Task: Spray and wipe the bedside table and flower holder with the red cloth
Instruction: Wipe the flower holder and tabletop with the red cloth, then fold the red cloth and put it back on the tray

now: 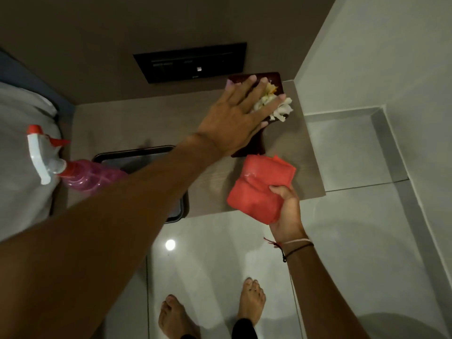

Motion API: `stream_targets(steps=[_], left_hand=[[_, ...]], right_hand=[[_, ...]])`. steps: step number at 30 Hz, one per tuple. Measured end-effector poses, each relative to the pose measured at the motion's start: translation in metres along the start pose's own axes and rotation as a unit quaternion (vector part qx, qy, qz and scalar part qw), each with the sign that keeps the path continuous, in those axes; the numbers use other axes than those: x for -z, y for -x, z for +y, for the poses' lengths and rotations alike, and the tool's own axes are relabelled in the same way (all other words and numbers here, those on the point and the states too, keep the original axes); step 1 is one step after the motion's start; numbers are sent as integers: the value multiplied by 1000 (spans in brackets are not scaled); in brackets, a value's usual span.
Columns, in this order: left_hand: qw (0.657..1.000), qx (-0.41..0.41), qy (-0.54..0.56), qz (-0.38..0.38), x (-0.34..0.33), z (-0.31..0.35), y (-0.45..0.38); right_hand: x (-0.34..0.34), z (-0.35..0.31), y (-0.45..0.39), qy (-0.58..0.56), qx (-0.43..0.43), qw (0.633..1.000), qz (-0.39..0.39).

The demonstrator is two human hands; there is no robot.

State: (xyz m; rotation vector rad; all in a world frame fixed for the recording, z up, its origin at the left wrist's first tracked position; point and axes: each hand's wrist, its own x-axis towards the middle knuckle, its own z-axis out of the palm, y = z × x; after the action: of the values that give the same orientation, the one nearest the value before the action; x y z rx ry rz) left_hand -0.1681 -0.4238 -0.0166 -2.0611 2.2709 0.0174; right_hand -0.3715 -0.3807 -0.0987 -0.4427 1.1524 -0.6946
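Soft red cloth (pixel 259 187), matt woodgrain bedside table (pixel 300 152), glossy floor tiles (pixel 220 253)

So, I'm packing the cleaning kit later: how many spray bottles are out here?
1. The spray bottle lies at the left by the tray, partly behind the left arm. Others could be out of view.

You're looking down at glossy pale floor tiles (pixel 220 260) with a bright ceiling-light reflection (pixel 170 244) on them. A taupe wall (pixel 97 33) ahead carries a black switch panel (pixel 190 61); a lighter wall (pixel 391 45) meets it at the right. Grey bedding (pixel 22 143) fills your left edge.
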Motion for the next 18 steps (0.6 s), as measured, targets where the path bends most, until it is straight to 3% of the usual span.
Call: stream_targets(steps=[3, 5, 7, 9, 11, 12, 15, 16, 18], left_hand=[[1000, -7, 8, 10, 7, -2, 6], [992, 38, 98, 73, 12, -4, 26], [933, 157, 269, 178, 12, -4, 64], [830, 308, 413, 212, -1, -2, 107], [712, 442, 525, 145, -15, -2, 147], [632, 493, 590, 99, -23, -3, 166], [392, 528, 753, -12, -44, -5, 208], [340, 518, 785, -20, -51, -8, 217], [287, 516, 806, 30, -59, -19, 229]], right_hand=[[4, 3, 17, -9, -68, 997, -22], [2, 3, 26, 15, -89, 995, -33], [-9, 5, 34, 33, -97, 993, -54], [-25, 9, 36, 46, -109, 991, -57], [-49, 19, 37, 63, -127, 988, -62], [-63, 26, 38, 70, -134, 986, -73], [-102, 49, 39, 85, -159, 976, -124], [-114, 56, 38, 100, -161, 972, -138], [-136, 70, 34, 168, -133, 968, -133]])
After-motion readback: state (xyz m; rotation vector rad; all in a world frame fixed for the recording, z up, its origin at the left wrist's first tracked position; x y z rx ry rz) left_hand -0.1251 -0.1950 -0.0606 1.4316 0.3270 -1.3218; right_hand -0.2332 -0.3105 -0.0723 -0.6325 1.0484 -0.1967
